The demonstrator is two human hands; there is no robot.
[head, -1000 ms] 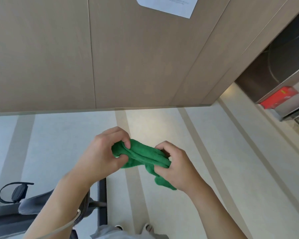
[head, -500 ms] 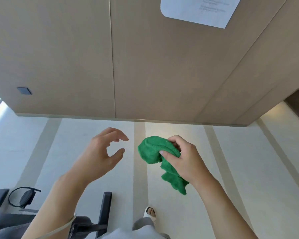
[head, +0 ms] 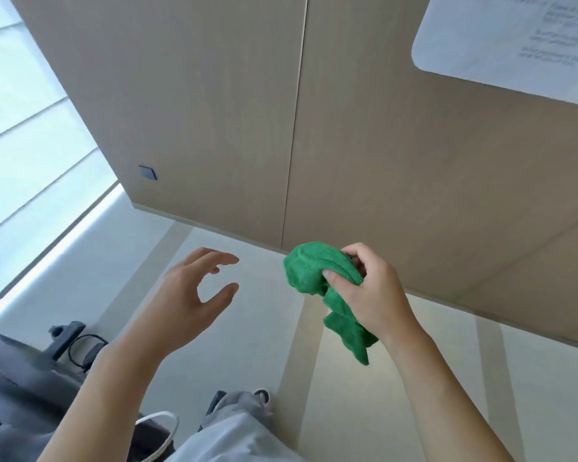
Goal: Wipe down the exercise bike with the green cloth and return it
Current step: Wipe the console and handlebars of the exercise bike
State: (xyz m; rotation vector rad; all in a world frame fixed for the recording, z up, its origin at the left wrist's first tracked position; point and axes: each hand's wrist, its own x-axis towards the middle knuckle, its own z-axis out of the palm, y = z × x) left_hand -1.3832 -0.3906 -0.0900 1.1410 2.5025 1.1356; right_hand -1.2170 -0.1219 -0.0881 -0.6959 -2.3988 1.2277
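Bright daylight from the window [head: 30,135] at left; wide-angle bending, slight blur.

I see my left hand [head: 187,295] at frame centre-left, fingers loosely curved, holding nothing. My right hand [head: 369,291], just right of centre, grips the green cloth [head: 317,271] with thumb and curled fingers. Both forearms rise from the bottom edge.

The printed lines on the wall notice [head: 511,45] are too blurred to read.
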